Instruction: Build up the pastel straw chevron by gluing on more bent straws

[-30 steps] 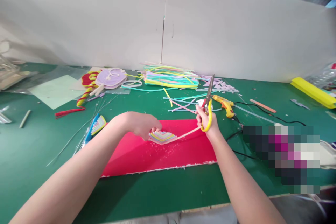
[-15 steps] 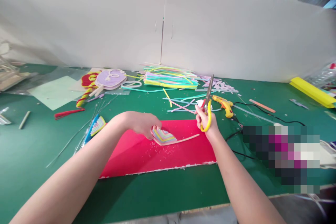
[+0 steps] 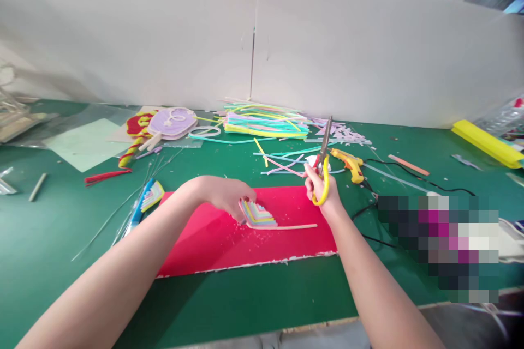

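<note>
Over the red board (image 3: 196, 240), my left hand (image 3: 223, 194) is closed on the left edge of a small striped foam-strip piece (image 3: 258, 215) in pastel colours. One pale pink strip (image 3: 298, 227) runs out from its lower edge to the right. My right hand (image 3: 326, 191) grips scissors (image 3: 326, 174) with yellow handles, blades pointing up and away; the blades look shut or nearly so. White crumbs lie on the board below the striped piece. A second striped piece (image 3: 153, 196) rests at the board's left, beside a blue-ended object (image 3: 141, 204) partly behind my left forearm.
Behind the board lie loose foam strips (image 3: 282, 161) and a bundle of coloured strips (image 3: 266, 126). A yellow glue gun (image 3: 350, 163) with a black cord is right of the scissors. A purple round craft piece (image 3: 174, 121) and a green sheet (image 3: 84, 143) are at the left.
My left hand has shifted slightly right and turned the striped piece, so its long pink strip now lies nearly level instead of slanting upward. My right hand and the scissors have hardly moved.
</note>
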The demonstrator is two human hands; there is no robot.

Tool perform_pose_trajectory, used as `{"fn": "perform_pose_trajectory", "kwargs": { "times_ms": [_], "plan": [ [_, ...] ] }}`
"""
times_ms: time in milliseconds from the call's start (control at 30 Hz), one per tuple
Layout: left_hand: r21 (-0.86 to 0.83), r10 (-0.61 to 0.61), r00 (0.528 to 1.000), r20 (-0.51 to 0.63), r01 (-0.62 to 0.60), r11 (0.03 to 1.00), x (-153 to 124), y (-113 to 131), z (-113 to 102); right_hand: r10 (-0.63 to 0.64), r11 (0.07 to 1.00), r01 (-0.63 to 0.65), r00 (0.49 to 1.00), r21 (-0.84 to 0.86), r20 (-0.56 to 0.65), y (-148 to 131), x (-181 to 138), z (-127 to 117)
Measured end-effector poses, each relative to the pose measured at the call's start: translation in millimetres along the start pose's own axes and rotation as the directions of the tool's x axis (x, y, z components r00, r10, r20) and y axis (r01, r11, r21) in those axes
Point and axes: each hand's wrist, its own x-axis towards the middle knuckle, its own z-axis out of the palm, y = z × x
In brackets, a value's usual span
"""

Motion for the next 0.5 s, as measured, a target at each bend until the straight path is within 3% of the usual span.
{"fn": "perform_pose_trajectory", "kwargs": {
  "times_ms": [133, 267, 367, 500],
  "plan": [
    [-0.004, 0.012, 1.0, -0.028, -0.012, 1.0, 3, -2, 1, -0.003, 1.0, 0.003, 1.0, -0.004, 0.0, 0, 1, -1],
    [-0.111, 0.02, 0.998, -0.067, -0.027, 0.993, -4, -5, -5, -0.006, 1.0, 0.006, 1.0, -0.013, 0.002, -1, 0, -1],
    [-0.234, -0.009, 0.977, -0.212, -0.042, 0.971, -12, -6, -13, -0.007, 0.999, 0.007, 1.0, -0.032, 0.005, -1, -2, 0],
    [-0.426, -0.077, 0.916, -0.395, -0.108, 0.898, -21, -2, -21, -0.015, 0.997, 0.016, 1.0, -0.075, 0.007, -2, -5, -1]
  ]
}}
